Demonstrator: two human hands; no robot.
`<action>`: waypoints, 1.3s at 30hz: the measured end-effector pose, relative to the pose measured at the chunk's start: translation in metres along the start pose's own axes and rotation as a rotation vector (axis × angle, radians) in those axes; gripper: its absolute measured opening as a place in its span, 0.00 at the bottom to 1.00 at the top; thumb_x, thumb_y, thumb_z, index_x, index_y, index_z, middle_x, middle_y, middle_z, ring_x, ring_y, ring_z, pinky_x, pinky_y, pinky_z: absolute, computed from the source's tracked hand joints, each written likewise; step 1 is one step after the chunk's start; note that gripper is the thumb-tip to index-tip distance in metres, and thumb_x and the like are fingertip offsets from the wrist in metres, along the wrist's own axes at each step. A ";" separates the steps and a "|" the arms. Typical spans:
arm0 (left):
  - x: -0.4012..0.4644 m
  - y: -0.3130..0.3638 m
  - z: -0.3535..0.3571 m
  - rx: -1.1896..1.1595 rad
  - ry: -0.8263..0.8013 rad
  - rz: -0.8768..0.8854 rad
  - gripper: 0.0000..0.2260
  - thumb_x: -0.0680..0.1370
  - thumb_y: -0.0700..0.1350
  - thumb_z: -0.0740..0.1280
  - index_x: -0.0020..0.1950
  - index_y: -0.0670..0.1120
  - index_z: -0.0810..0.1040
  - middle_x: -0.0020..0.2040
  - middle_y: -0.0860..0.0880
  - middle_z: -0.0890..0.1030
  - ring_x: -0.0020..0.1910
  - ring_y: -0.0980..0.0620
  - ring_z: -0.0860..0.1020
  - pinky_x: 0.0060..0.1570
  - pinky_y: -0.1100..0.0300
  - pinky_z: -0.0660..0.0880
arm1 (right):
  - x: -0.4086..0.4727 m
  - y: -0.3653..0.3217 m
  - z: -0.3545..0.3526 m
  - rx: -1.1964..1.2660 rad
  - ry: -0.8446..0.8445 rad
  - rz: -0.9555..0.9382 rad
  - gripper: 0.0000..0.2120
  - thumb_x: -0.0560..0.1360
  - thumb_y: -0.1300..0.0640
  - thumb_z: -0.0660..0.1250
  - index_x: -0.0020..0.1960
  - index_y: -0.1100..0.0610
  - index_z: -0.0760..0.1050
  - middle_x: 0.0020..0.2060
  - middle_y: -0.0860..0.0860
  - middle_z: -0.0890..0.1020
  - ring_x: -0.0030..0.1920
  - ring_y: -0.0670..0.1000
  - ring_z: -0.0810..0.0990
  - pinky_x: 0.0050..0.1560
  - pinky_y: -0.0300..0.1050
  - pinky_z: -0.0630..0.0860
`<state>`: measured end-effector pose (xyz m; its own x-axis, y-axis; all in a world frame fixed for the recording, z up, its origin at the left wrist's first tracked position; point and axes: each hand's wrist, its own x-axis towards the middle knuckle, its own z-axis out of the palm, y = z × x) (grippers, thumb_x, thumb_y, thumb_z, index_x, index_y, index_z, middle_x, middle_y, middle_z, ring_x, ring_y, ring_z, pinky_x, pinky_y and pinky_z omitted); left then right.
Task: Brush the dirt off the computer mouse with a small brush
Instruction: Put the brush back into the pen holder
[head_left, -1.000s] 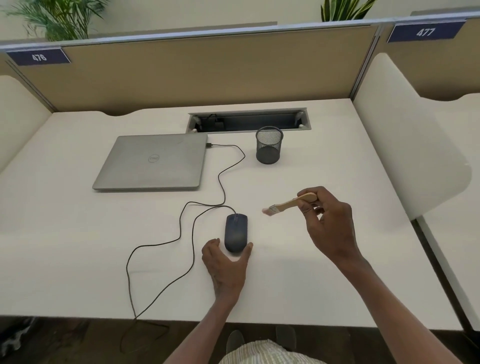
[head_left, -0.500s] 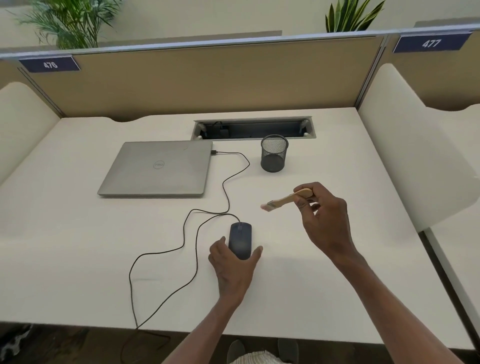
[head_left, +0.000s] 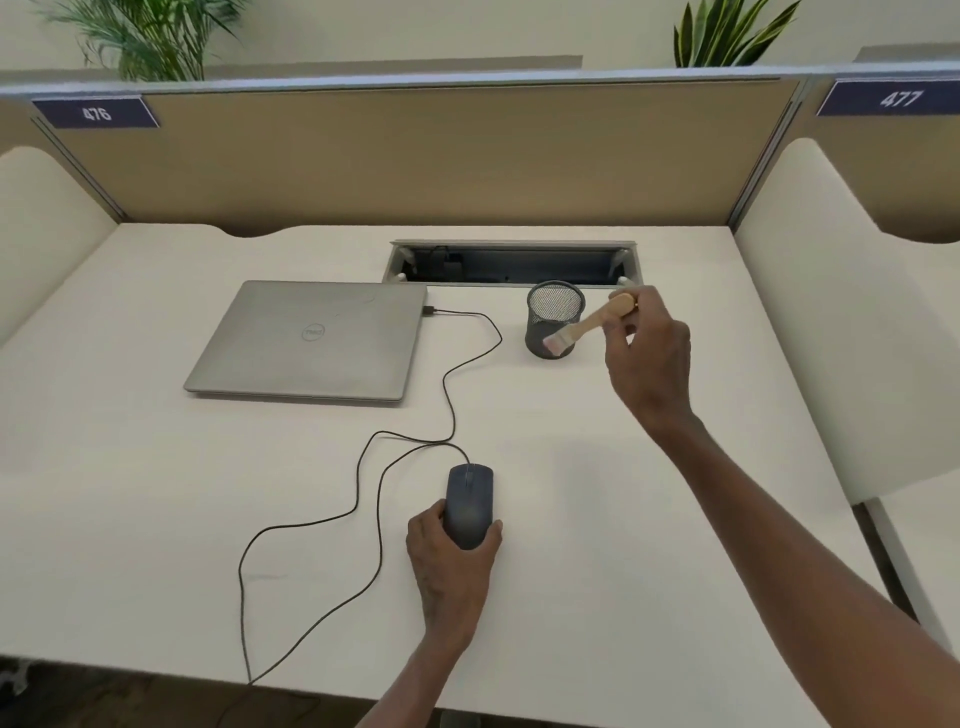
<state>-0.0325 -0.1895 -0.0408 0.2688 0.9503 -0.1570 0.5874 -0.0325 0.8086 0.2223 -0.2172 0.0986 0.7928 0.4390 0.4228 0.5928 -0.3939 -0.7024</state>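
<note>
A dark wired computer mouse lies on the white desk, near the front middle. My left hand grips its rear end from behind, thumb on its left side and fingers on its right. Far from the mouse, my right hand holds a small wooden-handled brush up in the air. The pale bristles point down and left, over the front of a black mesh pen cup.
A closed grey laptop lies at the back left, with the mouse cable looping from its side to the desk's front edge. An open cable tray sits behind the cup. Partition walls close off the back and both sides.
My right hand has carried the brush away from the mouse, back toward the mesh cup. My left hand has closed further around the mouse's rear.
</note>
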 end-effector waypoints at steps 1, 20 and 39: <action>0.000 -0.001 0.000 -0.008 0.001 -0.005 0.29 0.67 0.54 0.80 0.64 0.48 0.74 0.56 0.54 0.73 0.58 0.51 0.73 0.55 0.54 0.77 | 0.010 0.002 0.004 -0.013 0.013 0.001 0.07 0.79 0.60 0.65 0.57 0.58 0.75 0.44 0.56 0.85 0.43 0.61 0.82 0.44 0.53 0.78; 0.000 -0.006 0.002 -0.025 -0.006 0.003 0.33 0.63 0.53 0.82 0.64 0.50 0.73 0.55 0.57 0.72 0.57 0.52 0.73 0.50 0.62 0.70 | 0.104 0.057 0.093 -0.219 -0.402 0.039 0.17 0.83 0.59 0.55 0.69 0.54 0.72 0.57 0.65 0.77 0.56 0.65 0.74 0.53 0.51 0.74; 0.003 -0.012 -0.010 -0.061 -0.084 0.018 0.26 0.69 0.56 0.78 0.62 0.54 0.73 0.56 0.61 0.73 0.56 0.59 0.74 0.48 0.70 0.71 | 0.120 0.064 0.091 -0.265 -0.443 -0.058 0.23 0.80 0.64 0.60 0.75 0.55 0.68 0.63 0.60 0.78 0.64 0.66 0.69 0.63 0.63 0.70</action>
<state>-0.0460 -0.1830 -0.0453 0.3436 0.9204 -0.1867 0.5350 -0.0284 0.8444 0.3423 -0.1162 0.0527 0.6553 0.7435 0.1335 0.6951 -0.5245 -0.4917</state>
